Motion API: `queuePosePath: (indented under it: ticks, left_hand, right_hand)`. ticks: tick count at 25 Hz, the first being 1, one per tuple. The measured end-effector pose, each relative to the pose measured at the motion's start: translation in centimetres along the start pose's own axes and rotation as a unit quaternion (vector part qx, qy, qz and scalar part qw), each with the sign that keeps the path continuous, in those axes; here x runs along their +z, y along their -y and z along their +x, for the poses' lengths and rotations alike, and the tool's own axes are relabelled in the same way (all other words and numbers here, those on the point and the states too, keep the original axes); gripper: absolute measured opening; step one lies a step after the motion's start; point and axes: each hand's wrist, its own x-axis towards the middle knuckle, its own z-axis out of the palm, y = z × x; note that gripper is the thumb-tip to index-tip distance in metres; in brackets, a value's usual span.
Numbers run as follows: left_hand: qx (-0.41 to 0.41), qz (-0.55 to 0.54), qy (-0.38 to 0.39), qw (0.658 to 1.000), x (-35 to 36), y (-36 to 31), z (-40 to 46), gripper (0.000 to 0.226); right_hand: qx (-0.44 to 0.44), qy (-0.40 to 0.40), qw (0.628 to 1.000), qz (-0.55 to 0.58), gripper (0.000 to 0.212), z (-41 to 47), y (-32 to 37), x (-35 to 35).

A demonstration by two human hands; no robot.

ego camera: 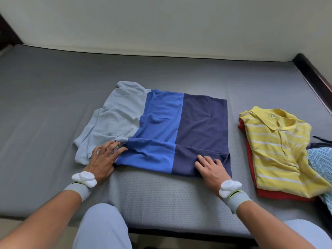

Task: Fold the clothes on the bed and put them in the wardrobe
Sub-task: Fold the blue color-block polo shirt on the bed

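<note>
**Soft, even daylight, wide-angle bend**

Evenly lit, fairly bright, no glare. Faint shadows only under the hands (pixel 106 159) and shirt (pixel 158 126) edge. Sharp around the grip, softer toward the corners. Strongly curved at the edges, bed (pixel 45 105) rim bowed.

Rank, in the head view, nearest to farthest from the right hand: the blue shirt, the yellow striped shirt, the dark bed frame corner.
1. Blue shirt, under the right hand.
2. Yellow striped shirt, to its right.
3. Bed frame corner, far right, by the wall.

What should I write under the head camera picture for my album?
Two hands press a half-folded blue shirt flat on the bed, beside a yellow striped shirt.
</note>
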Motion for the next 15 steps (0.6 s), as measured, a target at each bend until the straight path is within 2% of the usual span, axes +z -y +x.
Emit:
queuePosePath:
  ticks: [2,3,5,7,10,11,13,14,15]
  left_hand:
    - [-0.045,-0.056,-0.006,0.997,-0.1,0.7,-0.1,0.082]
    - [-0.075,-0.085,0.022,0.993,-0.4,0.8,-0.2,0.076]
    - [-0.088,-0.080,0.091,0.989,-0.9,1.1,-0.5,0.057]
    - [-0.015,-0.032,0.150,0.988,-1.7,1.2,-0.4,0.045]
    - [0.086,-0.010,0.230,0.969,-3.7,1.5,-0.4,0.040]
    - [0.102,-0.005,0.253,0.962,-4.1,1.5,-0.5,0.039]
    - [0.121,-0.028,0.292,0.948,-5.4,1.4,-0.6,0.038]
    - [0.114,-0.055,0.303,0.945,-5.9,1.4,-0.5,0.037]
    - [0.098,-0.088,0.289,0.948,-6.4,1.5,0.4,0.036]
  right_hand:
    - [0.012,-0.002,1.000,-0.007,0.040,-0.4,-0.8,-0.8]
    - [0.029,0.031,0.999,0.005,0.030,-0.7,-1.2,-1.4]
    - [0.034,0.135,0.990,-0.002,0.034,-1.4,-2.5,-2.3]
    - [0.025,0.229,0.973,-0.005,0.037,-1.7,-3.3,-3.5]
    - [0.028,0.344,0.937,-0.052,0.032,-1.0,-3.6,-5.8]
    - [0.018,0.388,0.918,-0.084,0.029,-0.5,-3.4,-6.3]
    - [0.012,0.458,0.880,-0.129,0.040,1.0,-2.9,-7.9]
    - [0.013,0.468,0.875,-0.126,0.047,2.1,-2.6,-8.7]
    - [0.010,0.452,0.886,-0.100,0.051,3.7,-2.6,-9.4]
